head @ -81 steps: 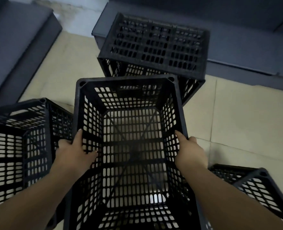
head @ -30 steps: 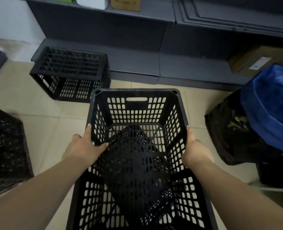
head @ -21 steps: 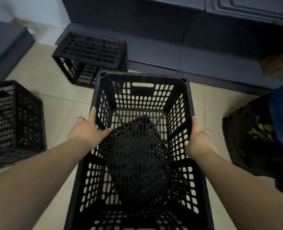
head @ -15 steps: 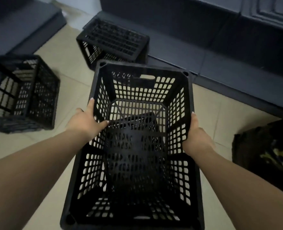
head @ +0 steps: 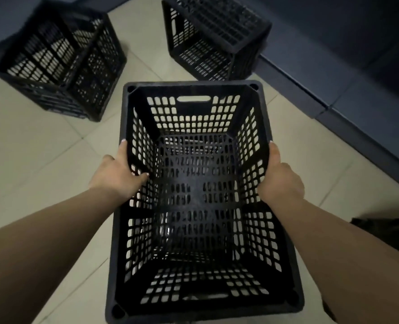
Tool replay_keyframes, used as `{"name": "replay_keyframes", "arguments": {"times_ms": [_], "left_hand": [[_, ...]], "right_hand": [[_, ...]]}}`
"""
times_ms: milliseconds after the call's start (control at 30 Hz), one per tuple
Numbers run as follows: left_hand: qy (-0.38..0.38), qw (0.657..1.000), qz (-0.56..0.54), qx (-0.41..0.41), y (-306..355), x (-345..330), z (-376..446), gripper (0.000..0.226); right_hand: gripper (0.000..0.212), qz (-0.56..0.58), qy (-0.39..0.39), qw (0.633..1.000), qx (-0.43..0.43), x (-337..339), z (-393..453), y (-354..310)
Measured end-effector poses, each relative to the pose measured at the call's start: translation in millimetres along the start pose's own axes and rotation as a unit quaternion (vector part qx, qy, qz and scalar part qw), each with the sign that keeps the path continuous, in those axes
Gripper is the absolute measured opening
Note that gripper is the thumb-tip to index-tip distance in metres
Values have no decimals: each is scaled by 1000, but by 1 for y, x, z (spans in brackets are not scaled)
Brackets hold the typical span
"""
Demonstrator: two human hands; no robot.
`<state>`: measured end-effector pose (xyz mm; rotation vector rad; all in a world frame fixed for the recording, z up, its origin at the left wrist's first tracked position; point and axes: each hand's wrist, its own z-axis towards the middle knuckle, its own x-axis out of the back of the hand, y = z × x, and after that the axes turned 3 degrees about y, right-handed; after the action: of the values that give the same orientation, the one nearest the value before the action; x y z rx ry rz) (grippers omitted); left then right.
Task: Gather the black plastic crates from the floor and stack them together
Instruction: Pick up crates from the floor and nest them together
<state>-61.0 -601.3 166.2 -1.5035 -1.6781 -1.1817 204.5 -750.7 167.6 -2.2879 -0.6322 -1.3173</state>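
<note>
Floor of pale beige tiles under everything, and a dark grey base ledge running diagonally beyond the right hand. Held crate is the biggest object — black perforated plastic, open top facing the camera, sitting between both hands with its long axis pointing away from the person; handle slot visible in the far wall, another in the near wall. Whether it is off the floor or resting on something cannot be told. Left crate stands on the floor well ahead of the left hand and out to its left, rotated at an angle, lying on its side by the look of it. Upturned crate lies ahead of the hands, slightly right of centre, slatted base up, just beside the ledge. Dark bag edge shows past the right forearm, mostly out of view. Left hand clamps the held crate's left rim — thumb hooked inside the wall, fingers outside. Right hand grips the right rim, thumb along the top edge, fingers hidden behind the wall.
</note>
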Motion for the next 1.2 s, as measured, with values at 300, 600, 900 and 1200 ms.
{"name": "replay_keyframes", "arguments": {"times_ms": [300, 600, 900, 1200], "left_hand": [[28, 999, 43, -5, 5, 14, 27, 91], [19, 998, 50, -19, 3, 18, 38, 94], [-4, 1000, 12, -6, -14, 16, 36, 95], [-29, 999, 15, -28, -25, 14, 23, 96]], "right_hand": [[104, 19, -20, 999, 28, -1, 7, -10], [108, -7, -43, 999, -3, -1, 5, -27], [107, -13, -40, 999, -17, -5, -8, -34], [111, -9, -53, 998, -45, -13, -30, -28]]}}
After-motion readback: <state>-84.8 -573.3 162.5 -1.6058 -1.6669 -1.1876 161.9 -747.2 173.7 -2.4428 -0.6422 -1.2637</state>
